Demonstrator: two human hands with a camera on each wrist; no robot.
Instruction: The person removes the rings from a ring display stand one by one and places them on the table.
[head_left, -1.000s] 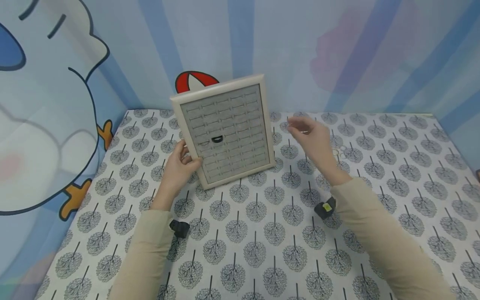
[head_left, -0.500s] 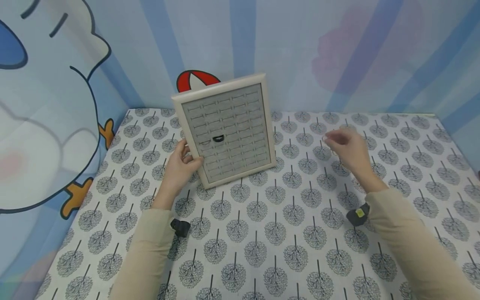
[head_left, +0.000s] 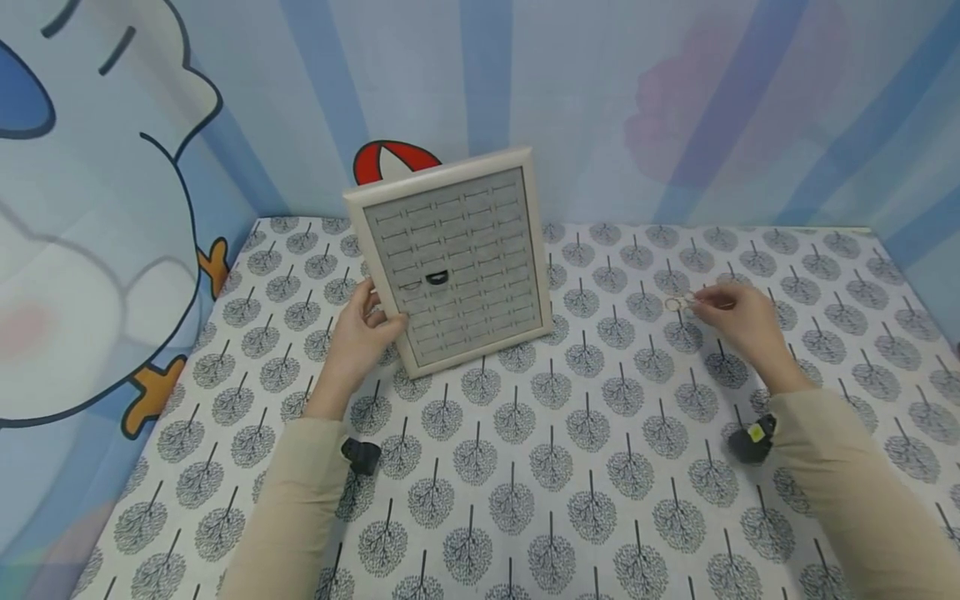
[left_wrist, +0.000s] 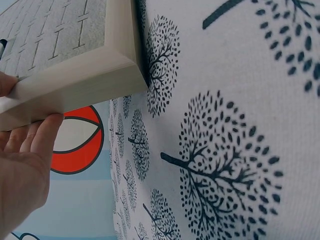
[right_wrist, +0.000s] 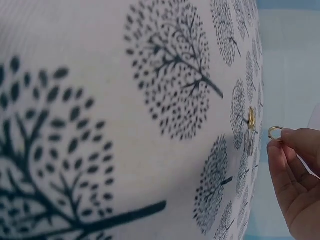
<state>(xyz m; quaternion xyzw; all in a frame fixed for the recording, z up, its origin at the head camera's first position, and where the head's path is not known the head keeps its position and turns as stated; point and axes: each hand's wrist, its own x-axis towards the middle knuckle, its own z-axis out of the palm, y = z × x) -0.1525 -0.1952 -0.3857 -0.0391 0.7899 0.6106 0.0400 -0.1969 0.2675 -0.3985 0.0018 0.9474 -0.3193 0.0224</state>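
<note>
My left hand [head_left: 363, 337] grips the left edge of a cream-framed ring display board [head_left: 536, 250], thumb in front and fingers behind. The board stands tilted on the cloth, with rows of slits across its grey padding. A black ring [head_left: 437, 277] sits in one slit, and a thin ring [head_left: 409, 286] sits left of it. To the right, my right hand [head_left: 742, 325] pinches a thin gold ring [right_wrist: 274, 132] between thumb and fingertips. Beside those fingertips lie a gold ring [right_wrist: 251, 118] and a silvery ring [right_wrist: 249, 142] on the cloth.
A white cloth [head_left: 517, 475] printed with dark trees covers the table. Behind it hangs a blue-striped backdrop [head_left: 570, 100] with cartoon figures. Black wrist cameras [head_left: 362, 456] are worn on both sleeves.
My right hand has moved away from the board, rightward and down to the rings, and a ring now shows pinched in its fingertips. My left hand and the board stay in place.
</note>
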